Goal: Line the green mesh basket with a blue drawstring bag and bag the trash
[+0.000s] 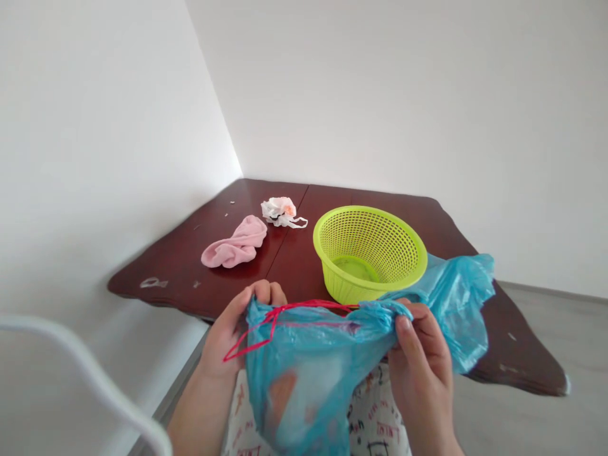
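Note:
A translucent blue plastic bag [304, 373] with a red drawstring [304, 305] hangs between my two hands at the table's near edge. My left hand [237, 323] is closed round the left side of its rim. With thumb and fingers, my right hand [422, 348] pinches the gathered rim on the other side. Something pale and something orange-brown show dimly through the plastic; I cannot make out what they are. Just beyond the bag stands a yellow-green plastic basket [327, 278] with a perforated wall, nothing visible inside it.
On the dark red table [289, 266] lie a twisted pink cloth [236, 244] and a crumpled white plastic bag [280, 211]. Another stretch of blue plastic [456, 297] lies right of the basket, over the table edge. A white curved bar or cable [85, 367] crosses the lower left.

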Demonstrator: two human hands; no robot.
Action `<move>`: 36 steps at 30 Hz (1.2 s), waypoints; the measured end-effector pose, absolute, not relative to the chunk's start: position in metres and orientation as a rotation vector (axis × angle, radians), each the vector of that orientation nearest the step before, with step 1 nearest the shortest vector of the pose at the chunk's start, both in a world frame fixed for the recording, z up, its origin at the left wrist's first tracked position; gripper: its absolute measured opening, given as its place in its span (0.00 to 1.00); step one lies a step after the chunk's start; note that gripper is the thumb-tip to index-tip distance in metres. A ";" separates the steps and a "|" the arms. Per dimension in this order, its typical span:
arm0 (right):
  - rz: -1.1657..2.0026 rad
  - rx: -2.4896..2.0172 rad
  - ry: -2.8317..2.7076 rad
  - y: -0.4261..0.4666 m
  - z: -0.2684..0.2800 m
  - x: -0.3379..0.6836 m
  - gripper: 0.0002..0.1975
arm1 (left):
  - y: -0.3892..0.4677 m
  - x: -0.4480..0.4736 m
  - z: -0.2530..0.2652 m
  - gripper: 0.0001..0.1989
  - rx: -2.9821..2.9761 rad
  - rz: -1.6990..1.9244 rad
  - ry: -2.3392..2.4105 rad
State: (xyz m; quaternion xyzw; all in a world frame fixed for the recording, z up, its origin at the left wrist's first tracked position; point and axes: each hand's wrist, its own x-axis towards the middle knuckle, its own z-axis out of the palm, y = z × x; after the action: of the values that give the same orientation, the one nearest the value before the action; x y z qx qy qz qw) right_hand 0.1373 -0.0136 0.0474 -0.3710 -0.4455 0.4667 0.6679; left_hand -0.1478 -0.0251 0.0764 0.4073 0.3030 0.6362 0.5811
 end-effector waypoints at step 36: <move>1.199 -0.922 -1.711 -0.013 0.096 0.199 0.14 | -0.015 -0.176 0.100 0.10 2.030 1.043 0.990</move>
State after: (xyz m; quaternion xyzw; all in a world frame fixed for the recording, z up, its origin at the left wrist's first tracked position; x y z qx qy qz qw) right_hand 0.1989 -0.0126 0.0958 -0.3671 -0.6813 0.4775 0.4160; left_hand -0.1759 -0.0145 0.0996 0.7727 0.3768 0.3972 0.3213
